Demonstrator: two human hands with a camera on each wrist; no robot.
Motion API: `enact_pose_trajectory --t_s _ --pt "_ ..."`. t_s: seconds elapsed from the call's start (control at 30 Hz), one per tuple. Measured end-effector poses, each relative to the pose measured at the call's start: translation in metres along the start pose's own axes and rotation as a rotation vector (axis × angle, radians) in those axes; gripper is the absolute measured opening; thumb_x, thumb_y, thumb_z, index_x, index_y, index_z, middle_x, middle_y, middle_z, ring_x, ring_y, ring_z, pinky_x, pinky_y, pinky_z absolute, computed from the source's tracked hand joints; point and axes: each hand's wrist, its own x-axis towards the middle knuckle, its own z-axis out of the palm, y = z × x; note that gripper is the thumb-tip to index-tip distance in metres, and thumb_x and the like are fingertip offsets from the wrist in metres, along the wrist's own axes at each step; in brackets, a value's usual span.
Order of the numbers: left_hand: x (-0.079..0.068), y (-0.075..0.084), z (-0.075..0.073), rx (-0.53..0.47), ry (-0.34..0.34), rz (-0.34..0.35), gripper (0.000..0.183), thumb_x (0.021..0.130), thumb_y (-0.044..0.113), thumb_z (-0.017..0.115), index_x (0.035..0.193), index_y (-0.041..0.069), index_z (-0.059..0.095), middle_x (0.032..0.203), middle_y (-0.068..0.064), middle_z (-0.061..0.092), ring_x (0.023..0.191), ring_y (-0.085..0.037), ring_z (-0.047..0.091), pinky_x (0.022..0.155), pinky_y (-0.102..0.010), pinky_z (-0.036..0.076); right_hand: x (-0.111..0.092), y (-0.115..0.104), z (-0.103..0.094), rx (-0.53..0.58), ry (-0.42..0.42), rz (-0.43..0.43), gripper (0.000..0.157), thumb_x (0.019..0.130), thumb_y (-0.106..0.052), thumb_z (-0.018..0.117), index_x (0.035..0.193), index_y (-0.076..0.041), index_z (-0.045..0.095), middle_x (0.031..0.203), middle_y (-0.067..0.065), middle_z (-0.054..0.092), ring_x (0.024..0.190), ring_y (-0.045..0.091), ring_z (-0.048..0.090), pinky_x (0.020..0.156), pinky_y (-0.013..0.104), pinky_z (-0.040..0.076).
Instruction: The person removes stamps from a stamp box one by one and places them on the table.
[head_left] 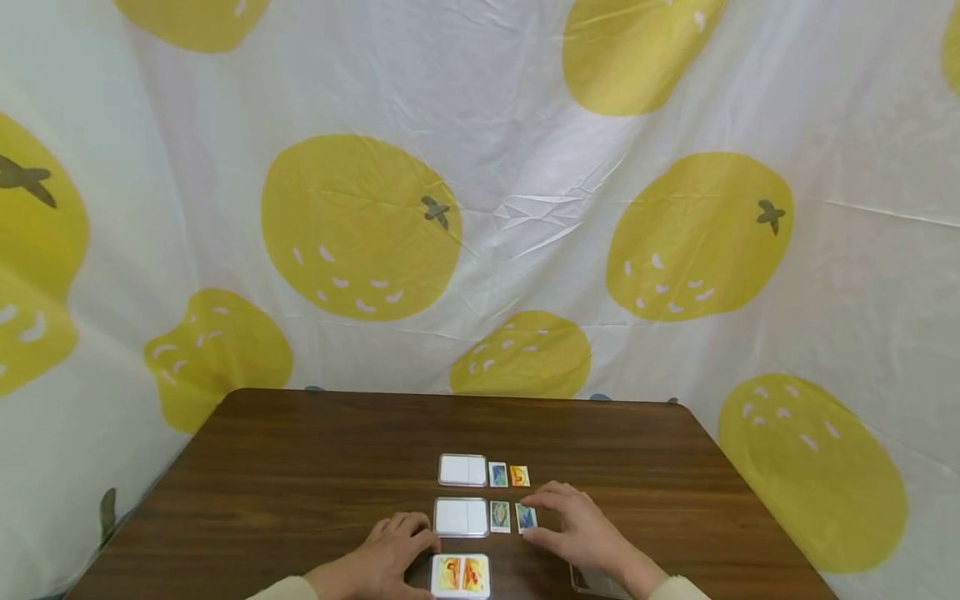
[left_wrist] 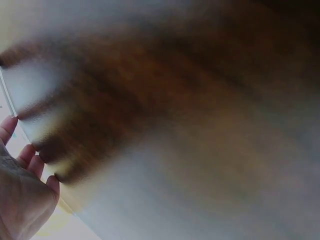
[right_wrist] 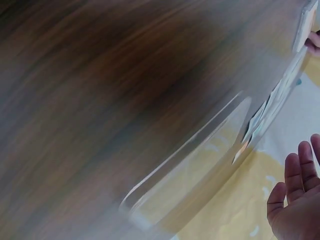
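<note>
My left hand (head_left: 386, 554), fingers spread and slightly bent, rests beside the nearest clear-edged case (head_left: 461, 593), which holds two orange-and-yellow stamp-like cards (head_left: 472, 575). Its thumb and index finger are at the case's left side; whether they touch it is unclear. In the left wrist view its fingertips (left_wrist: 54, 184) are at the tabletop. My right hand (head_left: 573, 529) is by a small blue-green card (head_left: 527, 517), thumb and index finger apart around it. The right wrist view shows this hand's fingers (right_wrist: 294, 175) loosely extended, with nothing visible between them.
Two white-lined cases (head_left: 461, 517) (head_left: 453, 470) lie farther back on the brown table (head_left: 300, 467). Right of them are a green card (head_left: 500, 517), a blue card (head_left: 498, 474) and an orange card (head_left: 519, 476). A clear cover (right_wrist: 187, 162) lies near my right wrist.
</note>
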Motion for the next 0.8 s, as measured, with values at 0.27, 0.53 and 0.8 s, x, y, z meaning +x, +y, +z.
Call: enact_pose_trajectory --t_s 0.27,0.53,0.8 --pt "0.0 -0.009 0.007 0.013 0.044 0.046 0.047 0.086 0.065 0.064 0.116 0.031 0.054 0.13 -0.002 0.043 0.119 -0.028 0.043 0.093 -0.059 0.036 0.014 -0.012 0.017 0.049 0.009 0.017 0.034 0.092 -0.03 0.072 0.118 -0.008 0.07 0.113 0.001 0.066 0.103 0.019 0.059 0.086 0.044 0.049" --pt "0.001 -0.009 0.008 0.002 0.051 0.049 0.048 0.086 0.065 0.064 0.115 0.029 0.055 0.129 -0.001 0.044 0.118 -0.028 0.043 0.092 -0.06 0.037 0.02 -0.021 0.033 0.161 -0.005 0.112 0.036 0.091 -0.028 0.074 0.117 -0.004 0.07 0.107 0.004 0.066 0.098 0.024 0.062 0.081 0.043 0.052" --pt "0.001 -0.009 0.007 0.003 0.039 0.036 0.047 0.085 0.065 0.065 0.115 0.029 0.055 0.129 0.0 0.043 0.119 -0.028 0.043 0.093 -0.06 0.036 0.017 -0.025 0.045 0.153 -0.028 0.147 0.032 0.089 -0.028 0.075 0.112 -0.007 0.073 0.1 0.0 0.067 0.093 0.017 0.061 0.079 0.035 0.05"
